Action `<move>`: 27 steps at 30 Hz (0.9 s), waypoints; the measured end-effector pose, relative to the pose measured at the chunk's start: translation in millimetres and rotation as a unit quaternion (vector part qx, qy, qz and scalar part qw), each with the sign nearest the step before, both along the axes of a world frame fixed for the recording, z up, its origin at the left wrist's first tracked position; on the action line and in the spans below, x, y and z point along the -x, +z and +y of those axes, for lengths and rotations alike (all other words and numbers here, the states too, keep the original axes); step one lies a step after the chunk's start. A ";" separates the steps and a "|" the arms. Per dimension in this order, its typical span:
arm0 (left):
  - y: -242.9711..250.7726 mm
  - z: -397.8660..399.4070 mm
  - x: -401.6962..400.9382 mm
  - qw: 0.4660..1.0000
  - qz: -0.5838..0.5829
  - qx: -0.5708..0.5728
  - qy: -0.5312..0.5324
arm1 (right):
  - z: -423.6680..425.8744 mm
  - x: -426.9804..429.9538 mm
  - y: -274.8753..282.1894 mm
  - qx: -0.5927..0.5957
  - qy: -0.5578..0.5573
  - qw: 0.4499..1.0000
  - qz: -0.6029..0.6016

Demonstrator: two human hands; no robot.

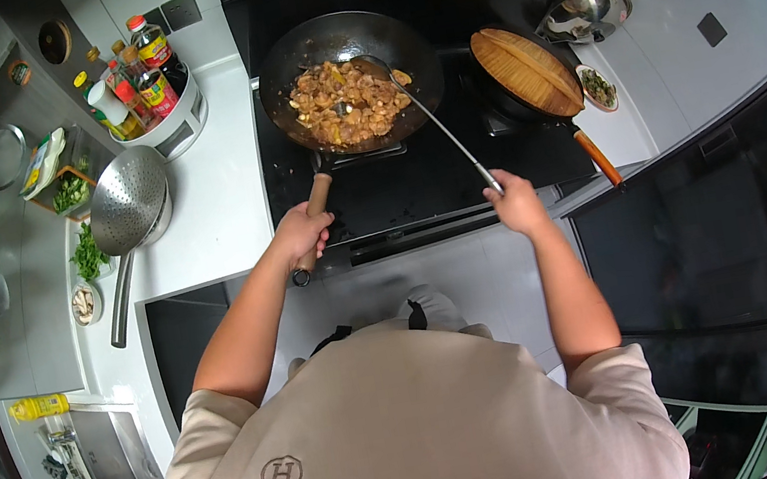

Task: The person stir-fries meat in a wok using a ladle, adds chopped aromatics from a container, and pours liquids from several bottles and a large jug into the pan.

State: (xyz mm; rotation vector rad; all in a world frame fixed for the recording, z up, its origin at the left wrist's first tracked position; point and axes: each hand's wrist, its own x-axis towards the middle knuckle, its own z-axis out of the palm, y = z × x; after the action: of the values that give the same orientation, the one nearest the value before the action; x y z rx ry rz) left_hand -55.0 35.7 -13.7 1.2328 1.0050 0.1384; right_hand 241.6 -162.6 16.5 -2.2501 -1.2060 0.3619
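My left hand [306, 234] is closed around the wooden handle [319, 194] of a dark wok [413, 40] on the left side of the black stove. Browned pieces of food [351, 112], perhaps meat, lie in the wok in a glossy sauce. With my right hand [516, 202] I hold the metal shaft of a long-handled spatula or ladle [445, 129]. Its dark head rests in the right part of the food, partly hidden by it.
A second pan under a wooden lid [527, 72] sits on the stove's right side. Left, a perforated metal strainer [128, 198], small dishes of greens [88, 255] and a white rack of sauce bottles [181, 121] stand on the white counter [211, 207]. A small dish [598, 87] lies far right.
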 end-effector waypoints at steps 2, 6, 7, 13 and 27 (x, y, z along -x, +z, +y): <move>0.8 4.2 -0.5 1.000 -0.005 0.000 0.001 | -9.8 -15.4 30.7 -0.043 0.042 0.998 -0.035; -1.1 6.3 1.4 1.000 0.004 -0.006 -0.011 | -36.2 -27.1 149.4 0.117 0.060 0.988 -0.086; 0.5 6.6 0.6 1.000 0.001 -0.004 -0.013 | -44.5 -32.8 168.2 0.119 0.095 0.980 -0.128; -0.9 2.8 3.3 1.000 0.001 0.022 -0.001 | -28.0 2.9 231.0 0.278 0.141 0.872 -0.377; 2.3 0.6 0.0 1.000 0.003 0.014 0.013 | 47.7 22.8 43.1 0.038 -0.046 0.898 0.435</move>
State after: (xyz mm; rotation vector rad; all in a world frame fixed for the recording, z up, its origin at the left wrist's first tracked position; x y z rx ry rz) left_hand -55.0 36.3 -11.5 1.1962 1.0260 0.1401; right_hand 218.8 -114.8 59.7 -1.8195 -0.5996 1.2285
